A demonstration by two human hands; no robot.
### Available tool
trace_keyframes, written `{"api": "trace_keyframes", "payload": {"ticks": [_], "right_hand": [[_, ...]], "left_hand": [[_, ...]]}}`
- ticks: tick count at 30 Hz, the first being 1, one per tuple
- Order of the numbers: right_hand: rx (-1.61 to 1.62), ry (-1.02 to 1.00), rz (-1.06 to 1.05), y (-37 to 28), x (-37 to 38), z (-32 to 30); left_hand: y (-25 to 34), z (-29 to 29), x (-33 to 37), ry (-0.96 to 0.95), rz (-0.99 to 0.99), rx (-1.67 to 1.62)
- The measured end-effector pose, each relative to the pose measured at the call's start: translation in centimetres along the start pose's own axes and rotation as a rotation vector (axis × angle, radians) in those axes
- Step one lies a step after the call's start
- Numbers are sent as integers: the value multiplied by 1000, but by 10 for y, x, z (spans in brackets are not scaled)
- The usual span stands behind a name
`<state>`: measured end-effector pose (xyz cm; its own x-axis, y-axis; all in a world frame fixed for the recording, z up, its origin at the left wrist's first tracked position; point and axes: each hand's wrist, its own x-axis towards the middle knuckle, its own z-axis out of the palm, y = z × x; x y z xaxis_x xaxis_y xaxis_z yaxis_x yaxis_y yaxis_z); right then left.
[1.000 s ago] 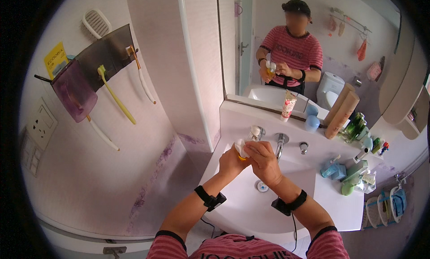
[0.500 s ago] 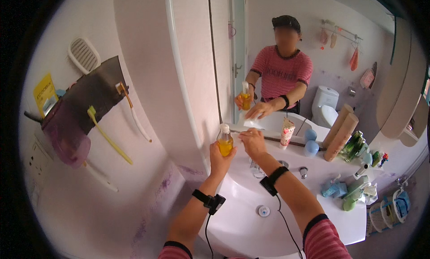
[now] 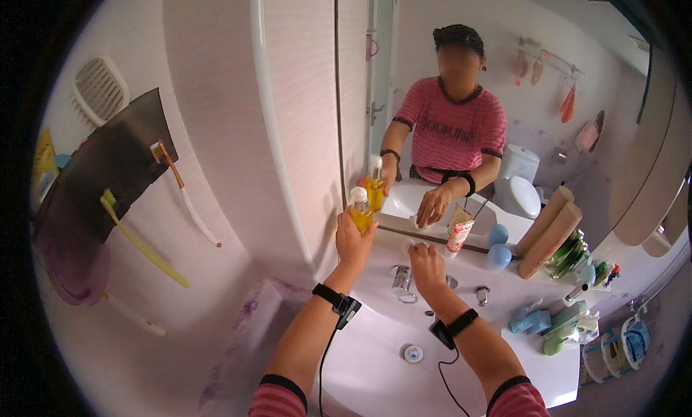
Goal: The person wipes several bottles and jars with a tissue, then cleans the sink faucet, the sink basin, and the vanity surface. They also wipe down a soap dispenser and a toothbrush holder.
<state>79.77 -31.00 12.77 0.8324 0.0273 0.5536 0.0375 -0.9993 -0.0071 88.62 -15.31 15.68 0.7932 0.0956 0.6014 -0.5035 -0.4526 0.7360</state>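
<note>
My left hand (image 3: 355, 242) is wrapped round a clear bottle (image 3: 361, 217) of yellow liquid with a white top, held upright near the mirror's lower left corner. To the right, my right hand (image 3: 428, 267) is down at the ledge (image 3: 388, 238) behind the sink, its fingers closed at a small whitish round thing (image 3: 409, 246). What that thing is cannot be made out. A white tube (image 3: 459, 232) with a red and pink pattern stands just right of this hand. The chrome faucet (image 3: 402, 280) lies below and left of it.
The white sink (image 3: 375, 377) lies below my forearms. On the ledge at right are a blue ball-shaped thing (image 3: 499, 258), a tan roll (image 3: 550, 240) and green bottles (image 3: 569, 255). Toothbrushes (image 3: 144, 247) and a white hairbrush (image 3: 101, 89) hang on the left wall. Thin cables trail from both wrists.
My right hand has moved right and down, away from the bottle, toward the tube. My left hand and the bottle have risen slightly. The head view has turned a little to the right.
</note>
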Motion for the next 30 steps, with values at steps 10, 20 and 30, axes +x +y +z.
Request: {"api": "trace_keyframes", "payload": {"ticks": [10,20,30], "right_hand": [[176,599,-252,7,134,-109],[21,612,-384,-6,155,-84],[-147,72,-333,3,70,12]], "left_hand": [[-18,19,6,-2,7,-96],[-22,17,1,48,76,-47],[4,-16,-49,-22,278,-24]]}}
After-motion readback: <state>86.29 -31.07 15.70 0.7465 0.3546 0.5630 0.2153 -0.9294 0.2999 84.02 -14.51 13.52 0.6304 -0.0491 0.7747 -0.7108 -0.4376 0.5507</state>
